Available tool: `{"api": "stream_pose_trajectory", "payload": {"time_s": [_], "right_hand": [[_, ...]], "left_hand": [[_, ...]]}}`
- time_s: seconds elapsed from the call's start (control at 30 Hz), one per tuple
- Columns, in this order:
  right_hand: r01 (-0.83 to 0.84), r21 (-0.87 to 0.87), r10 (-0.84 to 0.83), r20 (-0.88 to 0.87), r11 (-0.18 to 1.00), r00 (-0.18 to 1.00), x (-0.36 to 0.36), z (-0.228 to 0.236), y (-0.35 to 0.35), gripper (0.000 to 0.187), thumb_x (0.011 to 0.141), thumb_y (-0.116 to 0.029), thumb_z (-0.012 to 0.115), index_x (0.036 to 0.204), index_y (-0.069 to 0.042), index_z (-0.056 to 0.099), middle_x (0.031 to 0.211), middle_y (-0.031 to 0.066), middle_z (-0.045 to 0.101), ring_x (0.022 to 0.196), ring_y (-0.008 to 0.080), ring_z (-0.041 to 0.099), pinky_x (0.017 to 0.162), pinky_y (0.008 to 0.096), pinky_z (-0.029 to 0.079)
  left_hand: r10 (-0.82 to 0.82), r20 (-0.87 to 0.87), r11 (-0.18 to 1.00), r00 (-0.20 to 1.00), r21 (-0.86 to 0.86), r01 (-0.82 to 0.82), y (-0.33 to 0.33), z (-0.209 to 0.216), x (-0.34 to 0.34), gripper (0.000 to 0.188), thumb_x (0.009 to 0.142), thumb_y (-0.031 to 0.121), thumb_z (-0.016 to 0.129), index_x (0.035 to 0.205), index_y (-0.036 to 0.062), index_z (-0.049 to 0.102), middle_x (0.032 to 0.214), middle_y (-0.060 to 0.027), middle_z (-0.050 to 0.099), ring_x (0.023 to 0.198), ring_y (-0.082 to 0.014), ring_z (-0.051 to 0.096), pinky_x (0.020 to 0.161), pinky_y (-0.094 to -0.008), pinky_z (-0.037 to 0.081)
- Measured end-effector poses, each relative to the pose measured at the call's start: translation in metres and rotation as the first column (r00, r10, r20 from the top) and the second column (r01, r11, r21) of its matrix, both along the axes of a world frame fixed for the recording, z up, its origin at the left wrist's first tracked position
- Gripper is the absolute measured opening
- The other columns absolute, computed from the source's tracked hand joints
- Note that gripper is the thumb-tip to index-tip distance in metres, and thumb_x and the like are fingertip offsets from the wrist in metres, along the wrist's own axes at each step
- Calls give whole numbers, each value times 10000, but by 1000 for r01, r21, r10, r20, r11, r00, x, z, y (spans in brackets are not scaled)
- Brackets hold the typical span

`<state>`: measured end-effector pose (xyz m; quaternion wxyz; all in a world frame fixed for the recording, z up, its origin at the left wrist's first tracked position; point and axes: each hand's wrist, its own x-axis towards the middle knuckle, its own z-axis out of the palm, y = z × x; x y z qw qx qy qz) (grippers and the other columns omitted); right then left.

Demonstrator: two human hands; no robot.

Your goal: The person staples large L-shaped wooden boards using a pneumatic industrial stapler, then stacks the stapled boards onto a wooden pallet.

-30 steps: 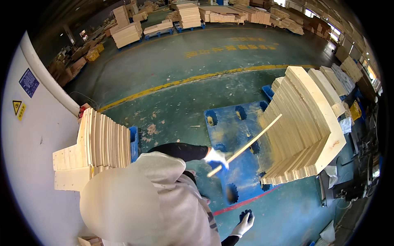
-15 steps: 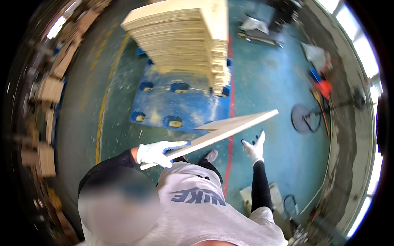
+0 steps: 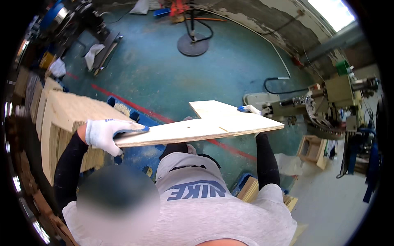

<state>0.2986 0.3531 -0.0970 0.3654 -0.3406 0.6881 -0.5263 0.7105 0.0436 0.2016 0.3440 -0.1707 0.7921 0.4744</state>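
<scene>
open wooden box [image 3: 321, 152] stands right of board [image 3: 223, 121].

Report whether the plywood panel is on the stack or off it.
Off: the plywood panel is held up between the gloved left hand and gloved right hand, beside the plywood stack.

Here the pale, angular plywood board [image 3: 213, 123] hides part of my white-and-blue-gloved right hand [image 3: 251, 109]! Below, the lower edge crops my light-grey fabric shirt [image 3: 205, 215].
</scene>
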Motion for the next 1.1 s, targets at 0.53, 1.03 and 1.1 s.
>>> {"api": "stream_pose_trajectory", "payload": {"time_s": [0.53, 1.03, 1.1], "right_hand": [[574, 230, -154, -826, 786, 542, 165, 26, 28, 170, 611, -109, 676, 761, -142, 604, 844, 45, 590, 897, 278, 600, 737, 408, 489], [937, -14, -479, -862, 348, 165, 308, 66, 87, 385, 640, -77, 758, 991, -149, 618, 1110, 84, 592, 1119, 358, 530, 1015, 504, 399], [972, 94, -524, -829, 216, 197, 328, 87, 82, 666, 644, -205, 872, 1261, -145, 631, 1459, 167, 473, 1362, 401, 397, 1125, 531, 337]], "left_hand": [[524, 14, 850, 851, 54, -524, -3, -326, -272, 1155, 771, 356, 836, 1589, -40, 124, 1598, -264, 223, 1466, -356, 305, 1149, -430, 378], [498, 188, 417, 847, 804, -424, 96, -267, -239, 511, 868, 15, 681, 1334, 14, 472, 1245, -170, 618, 1077, -328, 668, 929, -459, 578], [530, 0, 397, 848, 884, -248, 102, -232, -240, 584, 868, 14, 679, 1403, 17, 444, 1319, -165, 592, 1143, -319, 646, 971, -439, 559]]}}
